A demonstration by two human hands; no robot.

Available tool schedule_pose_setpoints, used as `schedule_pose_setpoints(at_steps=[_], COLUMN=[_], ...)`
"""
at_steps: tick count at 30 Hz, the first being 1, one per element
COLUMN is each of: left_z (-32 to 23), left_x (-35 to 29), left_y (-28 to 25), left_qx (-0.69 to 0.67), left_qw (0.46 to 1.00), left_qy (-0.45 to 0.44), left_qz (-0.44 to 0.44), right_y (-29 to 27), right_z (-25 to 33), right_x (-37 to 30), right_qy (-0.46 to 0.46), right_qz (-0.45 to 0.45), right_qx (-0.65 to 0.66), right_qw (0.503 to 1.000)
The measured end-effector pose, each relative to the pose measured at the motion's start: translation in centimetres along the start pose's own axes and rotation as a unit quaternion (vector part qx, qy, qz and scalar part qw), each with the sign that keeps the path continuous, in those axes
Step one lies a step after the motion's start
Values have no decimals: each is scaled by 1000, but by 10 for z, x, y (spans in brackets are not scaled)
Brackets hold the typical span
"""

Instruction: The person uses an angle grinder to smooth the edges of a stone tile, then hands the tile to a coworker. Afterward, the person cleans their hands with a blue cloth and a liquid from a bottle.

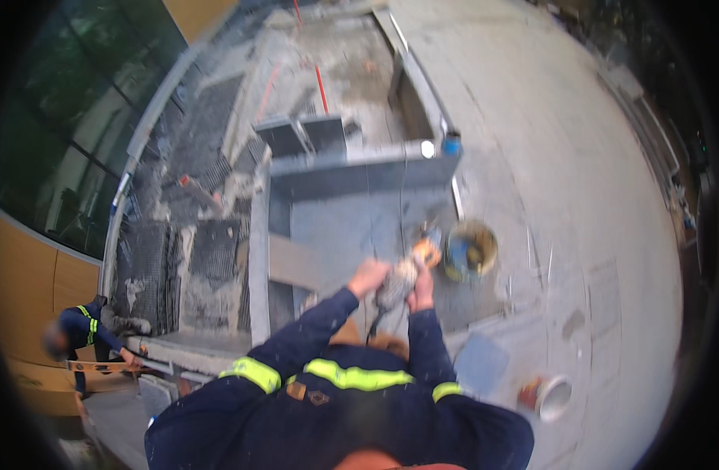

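I have what looks like a dusty angle grinder [396, 285] in front of my chest, its grey body tilted and a dark cord trailing from its lower end. An orange round part [427, 251] shows at its far end. My left hand [369, 277] grips it from the left side. On the other side, my right hand [420, 290] is closed around it near the orange part. Blur hides the finer details of the fingers and the tool head. Just right of the orange part stands a dirty bucket [491, 262] with something yellowish inside.
A grey, low-walled basin [336, 211] lies ahead, with a board [293, 264] across its left side. Dark slabs [320, 136] lean beyond it. A white bucket [556, 398] lies tipped at right, near a grey square slab [482, 363]. Another person [89, 333] crouches at far left.
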State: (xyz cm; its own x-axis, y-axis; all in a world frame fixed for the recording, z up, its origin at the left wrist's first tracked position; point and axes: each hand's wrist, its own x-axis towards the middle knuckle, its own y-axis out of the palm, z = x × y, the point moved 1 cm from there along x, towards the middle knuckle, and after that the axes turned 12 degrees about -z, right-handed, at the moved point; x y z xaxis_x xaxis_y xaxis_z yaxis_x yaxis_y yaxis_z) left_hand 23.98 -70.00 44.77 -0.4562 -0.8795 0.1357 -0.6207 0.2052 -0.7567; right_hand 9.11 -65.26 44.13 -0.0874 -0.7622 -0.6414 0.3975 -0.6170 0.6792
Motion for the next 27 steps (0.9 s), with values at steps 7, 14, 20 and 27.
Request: schedule_pose_setpoints(at_steps=[7,14,20,27], left_z=[-22,11,61,165], left_x=[17,34,33,40], left_y=[-51,-70,-41,37], left_qx=[-397,-444,-424,-155], left_qw=[826,761,787,917], left_qy=[-292,-368,-407,-362], left_qz=[273,297,186,68], right_y=[22,51,54,-4], right_z=[-13,-34,-61,-69], right_x=[16,50,103,148], right_qy=[9,36,64,32], right_qz=[45,16,-49,-190], right_qx=[26,-2,-75,-350], right_qw=[999,999,994,917])
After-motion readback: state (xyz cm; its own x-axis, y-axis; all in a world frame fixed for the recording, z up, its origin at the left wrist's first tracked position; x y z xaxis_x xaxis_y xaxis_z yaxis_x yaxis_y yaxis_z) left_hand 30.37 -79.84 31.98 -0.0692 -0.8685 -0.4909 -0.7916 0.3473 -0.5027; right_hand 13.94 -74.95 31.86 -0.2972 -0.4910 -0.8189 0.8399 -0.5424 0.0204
